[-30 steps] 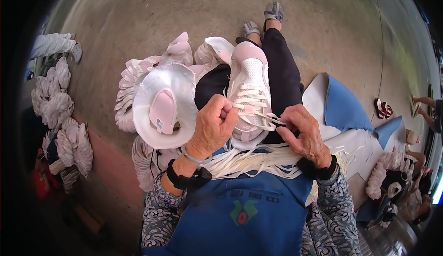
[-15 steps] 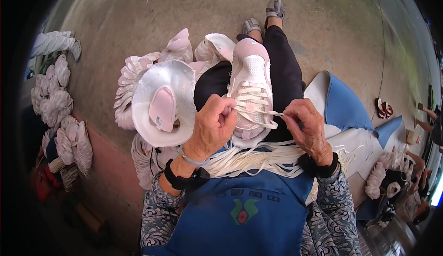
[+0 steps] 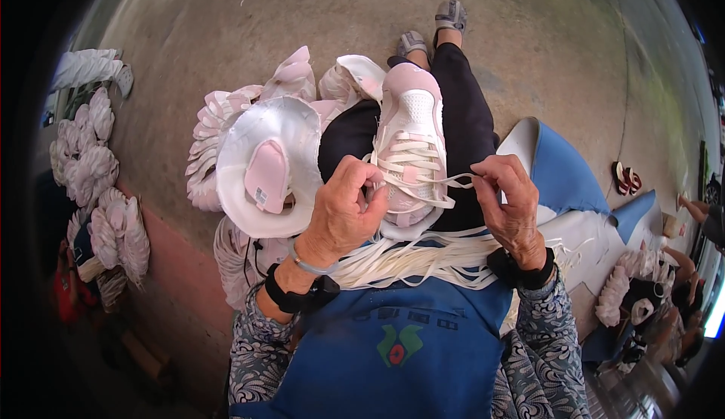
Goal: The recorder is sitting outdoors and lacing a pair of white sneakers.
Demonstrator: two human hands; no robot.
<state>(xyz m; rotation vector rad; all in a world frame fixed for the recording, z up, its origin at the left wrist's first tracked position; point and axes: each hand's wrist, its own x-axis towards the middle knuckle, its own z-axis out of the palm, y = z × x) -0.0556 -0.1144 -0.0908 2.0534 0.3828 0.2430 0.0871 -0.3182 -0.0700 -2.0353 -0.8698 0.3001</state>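
Observation:
A pink and white shoe upper (image 3: 411, 106) lies along my lap, toe pointing away, its white shoelace (image 3: 423, 181) crisscrossed over the tongue. At the upper's left edge my left hand (image 3: 349, 200) is closed in a pinch on the lace beside the eyelets. My right hand (image 3: 507, 192), on the other side, pinches the lace's end between thumb and finger; a short stretch of lace runs slack from it to the upper. Below the upper, a bundle of loose white shoelaces (image 3: 415, 262) spreads across my blue apron (image 3: 340, 351).
Left of my lap rests an unlaced upper (image 3: 234, 170), opened flat, near stacked pink-white uppers (image 3: 202, 147). More piles of uppers (image 3: 87, 155) stand farther left. On the right are blue and white sheet material (image 3: 570, 170) and red sandals (image 3: 626, 178). Other people sit at the far right.
My right hand has shifted slightly right and up with the lace end. The lace between my hand and the upper now curves more loosely. My left hand stays almost in place.

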